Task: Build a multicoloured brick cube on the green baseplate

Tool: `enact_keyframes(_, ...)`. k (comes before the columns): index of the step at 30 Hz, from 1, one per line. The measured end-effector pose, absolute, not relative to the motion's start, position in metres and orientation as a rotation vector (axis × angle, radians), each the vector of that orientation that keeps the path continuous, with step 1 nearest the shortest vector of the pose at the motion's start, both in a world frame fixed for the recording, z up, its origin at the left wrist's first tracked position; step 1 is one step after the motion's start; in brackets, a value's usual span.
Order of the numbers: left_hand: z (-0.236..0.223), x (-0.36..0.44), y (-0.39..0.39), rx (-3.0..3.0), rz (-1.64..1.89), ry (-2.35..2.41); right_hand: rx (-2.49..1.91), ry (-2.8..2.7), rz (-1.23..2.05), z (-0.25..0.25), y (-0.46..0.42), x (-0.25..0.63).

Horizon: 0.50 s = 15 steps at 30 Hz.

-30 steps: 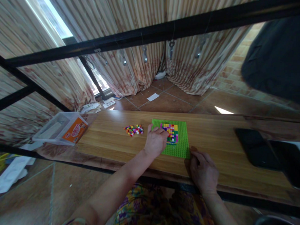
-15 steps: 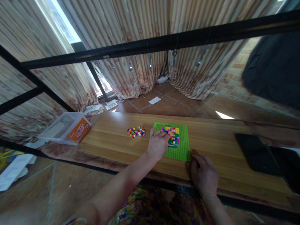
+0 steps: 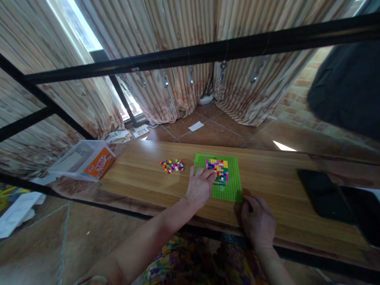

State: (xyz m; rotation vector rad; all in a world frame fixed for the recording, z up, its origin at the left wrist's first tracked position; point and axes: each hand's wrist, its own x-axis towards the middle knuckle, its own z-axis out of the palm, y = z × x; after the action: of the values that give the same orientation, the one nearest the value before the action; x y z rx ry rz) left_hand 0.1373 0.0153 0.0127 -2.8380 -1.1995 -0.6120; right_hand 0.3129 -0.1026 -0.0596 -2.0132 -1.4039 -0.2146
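A green studded baseplate lies on the wooden board, with a block of small multicoloured bricks built up on it. My left hand reaches over the plate's left side, its fingertips closed together at the left part of the built bricks. Whatever they pinch is hidden by the fingers. By the plate's near right corner rests my right hand, fingers curled, the tips at or against that corner; I cannot tell if they grip anything. Left of the plate is a loose pile of small coloured bricks.
At the board's left end stands a clear plastic box with an orange label. Two dark flat devices, one a black tablet-like slab, lie at the right. A black metal bar crosses beyond the wooden board; striped curtains hang behind.
The view shifted slightly between the first two frames. My left fingers have shifted a little and look flatter over the built bricks. My right hand stays by the baseplate's corner.
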Motion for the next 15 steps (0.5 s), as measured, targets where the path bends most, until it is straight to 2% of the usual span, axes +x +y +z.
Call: enact_keyframes(15,0.0152,0.1318,0.0090,-2.813,-0.693,-1.394,-1.996,-1.418,-0.223,-0.0594,-0.1026,0.3143)
